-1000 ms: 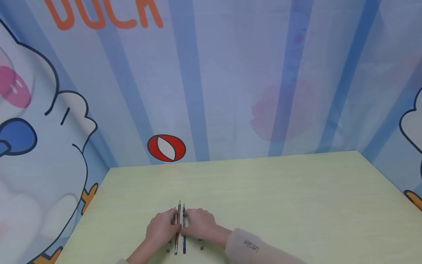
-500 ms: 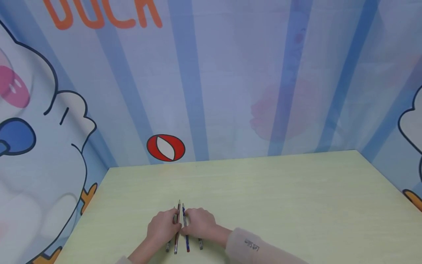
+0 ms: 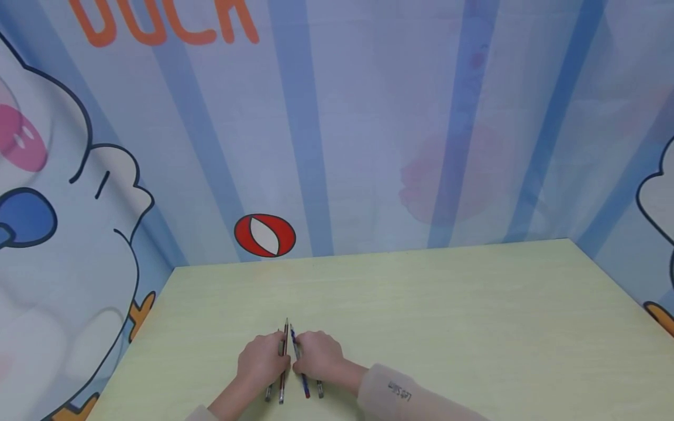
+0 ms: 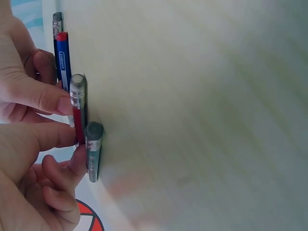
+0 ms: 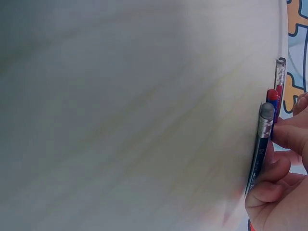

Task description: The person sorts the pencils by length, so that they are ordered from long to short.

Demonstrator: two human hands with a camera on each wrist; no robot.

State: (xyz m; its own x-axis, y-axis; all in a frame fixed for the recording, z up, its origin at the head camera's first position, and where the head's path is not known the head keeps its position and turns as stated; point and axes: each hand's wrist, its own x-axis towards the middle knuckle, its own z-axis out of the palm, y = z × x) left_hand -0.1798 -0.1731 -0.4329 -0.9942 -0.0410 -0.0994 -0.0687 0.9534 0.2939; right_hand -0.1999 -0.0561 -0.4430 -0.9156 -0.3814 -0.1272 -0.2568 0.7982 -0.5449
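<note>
Several pencils lie on the table, pointing away from me. My left hand point(image 3: 260, 359) holds a dark red pencil point(image 4: 78, 108) with its thumb against it, and curled fingers lie by a dull green pencil point(image 4: 93, 151). Close on the right, my right hand point(image 3: 321, 355) holds a blue pencil point(image 3: 306, 387) with a red end. Its curled fingers touch a dark pencil point(image 5: 260, 151) with a grey eraser. The red and blue pencils stand slightly apart at their near ends, with tips close together. The hands hide the pencils' middles.
The pale yellow table point(image 3: 447, 327) stretches to the back and right. Behind it hangs a striped blue cartoon backdrop point(image 3: 368, 146) with a printed red and white ball point(image 3: 265, 235).
The blue pencil has tilted: its near end has swung right towards the dark pencil, and its tip has shifted slightly left. Both hands have stayed almost in place.
</note>
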